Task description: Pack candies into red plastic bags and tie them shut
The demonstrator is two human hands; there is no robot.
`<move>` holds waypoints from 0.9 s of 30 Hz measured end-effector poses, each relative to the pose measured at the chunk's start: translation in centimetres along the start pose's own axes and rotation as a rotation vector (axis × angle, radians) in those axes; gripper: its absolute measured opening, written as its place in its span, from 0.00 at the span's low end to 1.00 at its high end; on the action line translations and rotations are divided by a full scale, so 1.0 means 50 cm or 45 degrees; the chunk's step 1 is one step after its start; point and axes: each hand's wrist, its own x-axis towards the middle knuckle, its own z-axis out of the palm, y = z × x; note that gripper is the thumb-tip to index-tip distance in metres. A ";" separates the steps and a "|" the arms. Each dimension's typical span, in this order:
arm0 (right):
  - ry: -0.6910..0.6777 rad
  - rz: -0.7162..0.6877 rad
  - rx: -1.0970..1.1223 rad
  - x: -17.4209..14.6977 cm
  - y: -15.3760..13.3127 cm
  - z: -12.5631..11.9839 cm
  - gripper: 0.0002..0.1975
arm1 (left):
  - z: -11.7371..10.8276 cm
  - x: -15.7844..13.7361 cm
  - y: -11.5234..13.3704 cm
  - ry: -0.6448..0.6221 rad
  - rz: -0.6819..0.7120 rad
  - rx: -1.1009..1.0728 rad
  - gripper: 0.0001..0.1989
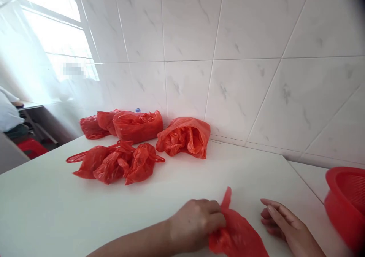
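Observation:
Near the front edge of the view, my left hand (198, 222) is closed around the top of a red plastic bag (241, 234). One handle loop of the bag sticks up past the fingers, and its lower part runs out of the frame. To the right of the bag, my right hand (291, 224) is apart from it, fingers partly curled and separated, holding nothing. Farther back on the white table (182, 188) lies a cluster of tied red plastic bags (116, 164); their contents cannot be made out.
Against the tiled wall (188, 89) stand filled red bags (138, 126) and an open-mouthed red bag (185, 137) with crumpled bags inside. A red plastic basket (345, 207) sits at the right edge. At far left are a person in white (10, 110) and a red stool (32, 147).

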 end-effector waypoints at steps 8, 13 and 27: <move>-0.012 0.075 0.025 0.030 0.028 -0.009 0.35 | -0.216 -0.171 -0.099 0.673 -0.516 0.190 0.07; 0.021 0.060 0.022 0.038 0.043 -0.011 0.34 | -0.298 -0.272 -0.130 0.892 -0.878 0.631 0.07; -0.032 0.047 -0.041 0.031 0.045 -0.010 0.33 | -0.182 -0.265 -0.194 -0.038 -1.016 0.650 0.22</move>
